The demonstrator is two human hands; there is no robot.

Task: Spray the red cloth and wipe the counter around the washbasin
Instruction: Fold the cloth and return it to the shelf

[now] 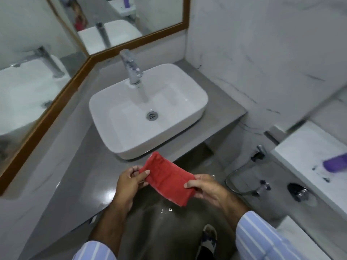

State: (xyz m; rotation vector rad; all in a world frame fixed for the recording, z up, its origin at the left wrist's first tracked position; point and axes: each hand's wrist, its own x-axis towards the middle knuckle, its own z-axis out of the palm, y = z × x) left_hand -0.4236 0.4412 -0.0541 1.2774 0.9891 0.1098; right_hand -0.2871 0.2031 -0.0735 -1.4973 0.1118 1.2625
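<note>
A folded red cloth (167, 177) is stretched between both hands, in front of the counter's near edge. My left hand (129, 182) pinches its left end and my right hand (205, 187) pinches its right end. The white rectangular washbasin (120, 139) sits on the grey counter (90, 166) just beyond the cloth, with a chrome tap (131, 67) at its back. A purple object (335, 163), perhaps a bottle, lies blurred on a white marble ledge at the right.
Wood-framed mirrors (56, 98) line the back and left walls above the counter. A marble wall rises on the right. Below the white ledge (304, 152) are chrome wall fittings (262, 186) and a hose. My foot (208, 239) stands on the dark floor.
</note>
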